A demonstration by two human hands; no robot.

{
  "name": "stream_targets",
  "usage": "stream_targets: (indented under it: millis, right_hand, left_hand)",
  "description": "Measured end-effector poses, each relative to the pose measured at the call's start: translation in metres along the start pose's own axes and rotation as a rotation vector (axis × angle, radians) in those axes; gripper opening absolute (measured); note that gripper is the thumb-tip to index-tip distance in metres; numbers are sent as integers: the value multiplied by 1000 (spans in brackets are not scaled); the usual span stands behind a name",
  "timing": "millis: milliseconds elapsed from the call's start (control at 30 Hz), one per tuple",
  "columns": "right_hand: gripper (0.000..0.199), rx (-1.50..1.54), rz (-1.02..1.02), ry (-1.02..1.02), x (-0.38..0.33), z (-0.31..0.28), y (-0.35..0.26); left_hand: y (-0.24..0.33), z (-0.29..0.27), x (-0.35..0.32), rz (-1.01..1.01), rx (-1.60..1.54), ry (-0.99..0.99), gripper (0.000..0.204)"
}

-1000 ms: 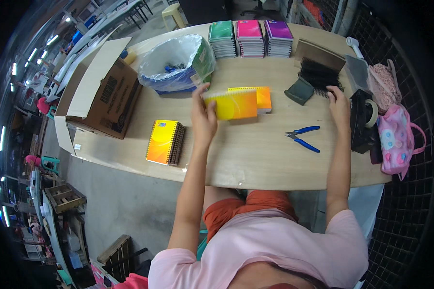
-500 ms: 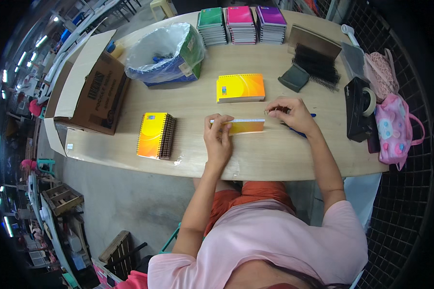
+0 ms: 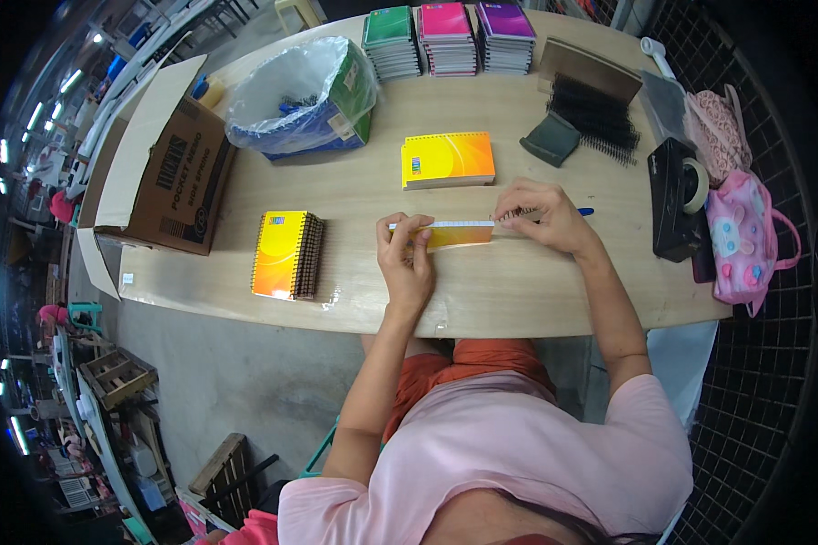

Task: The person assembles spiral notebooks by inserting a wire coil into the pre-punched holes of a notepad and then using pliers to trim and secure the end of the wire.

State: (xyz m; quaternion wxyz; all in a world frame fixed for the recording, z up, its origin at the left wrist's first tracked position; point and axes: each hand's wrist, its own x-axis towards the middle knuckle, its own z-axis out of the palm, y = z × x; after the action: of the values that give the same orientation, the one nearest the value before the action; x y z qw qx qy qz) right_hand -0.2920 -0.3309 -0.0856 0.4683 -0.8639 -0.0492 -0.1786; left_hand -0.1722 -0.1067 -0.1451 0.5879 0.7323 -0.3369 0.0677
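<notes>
My left hand (image 3: 406, 263) grips a small yellow-orange notebook (image 3: 460, 235) by its left end, with the white page edge turned upward. In my right hand (image 3: 552, 220), closed fingers hold a dark spiral binding coil (image 3: 520, 214) at the notebook's right end. Whether the coil has entered the holes is too small to tell. Just beyond my hands lies a stack of yellow-orange notebook pads (image 3: 449, 162) with punched holes along the far edge. To the left stands a pile of spiral-bound yellow notebooks (image 3: 282, 255).
A cardboard box (image 3: 174, 173) and a plastic-lined bin (image 3: 304, 127) stand at the left. Green (image 3: 391, 41), pink (image 3: 447, 41) and purple notebook stacks (image 3: 506, 38) line the back. Black coils (image 3: 594, 113), a tape dispenser (image 3: 677, 202) and a pink pouch (image 3: 741, 238) sit right. A blue pen (image 3: 586, 212) lies behind my right hand.
My right hand has moved slightly left, bringing the coil up against the right end of the notebook. My left hand still holds the notebook; the whole view has shifted a little.
</notes>
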Motion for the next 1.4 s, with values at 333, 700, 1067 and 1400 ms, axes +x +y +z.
stream_targets:
  millis: [333,700,1067,1400]
  right_hand:
    - [16,-12,-66,-1,0,3,-3]
    - [19,-165,67,-51,1,13,-14]
    - [22,-414,-35,52,3,23,-15]
    - [31,-554,-73,19,6,19,-9]
  left_hand:
    - [2,1,-2,-3,21,26,12]
    - [0,1,-4,20,28,31,12]
    - [1,2,-7,22,16,49,14]
    - [1,1,-8,36,24,37,13]
